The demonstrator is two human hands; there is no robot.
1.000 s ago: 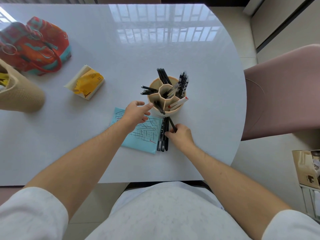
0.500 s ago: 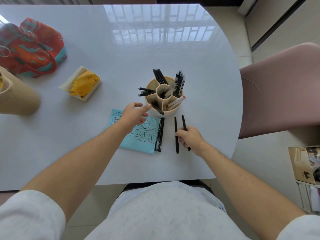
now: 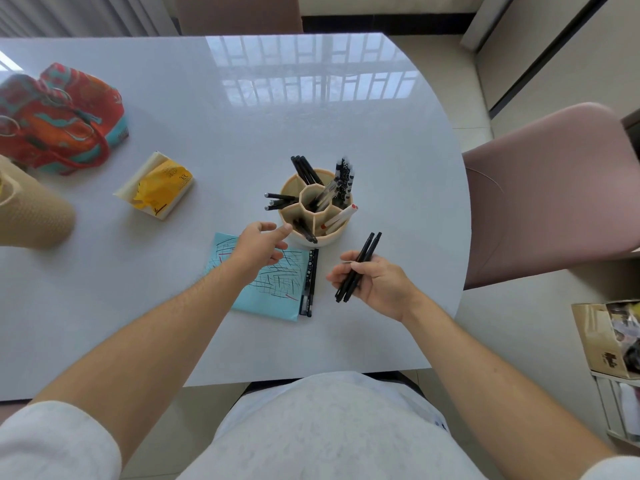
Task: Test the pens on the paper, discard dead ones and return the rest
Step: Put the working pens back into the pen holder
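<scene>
- My right hand (image 3: pixel 377 284) curls its fingers around two black pens (image 3: pixel 358 266), lifted above the table (image 3: pixel 398 188).
- My left hand (image 3: pixel 261 245) hovers loose and empty over the blue paper (image 3: pixel 273 289), fingers relaxed, near the pen holder (image 3: pixel 317 211).
- Two more pens (image 3: pixel 309 282) lie just beside the paper's right edge.

Bright daylight, window glare on table (image 3: pixel 311 109), fisheye edges
</scene>
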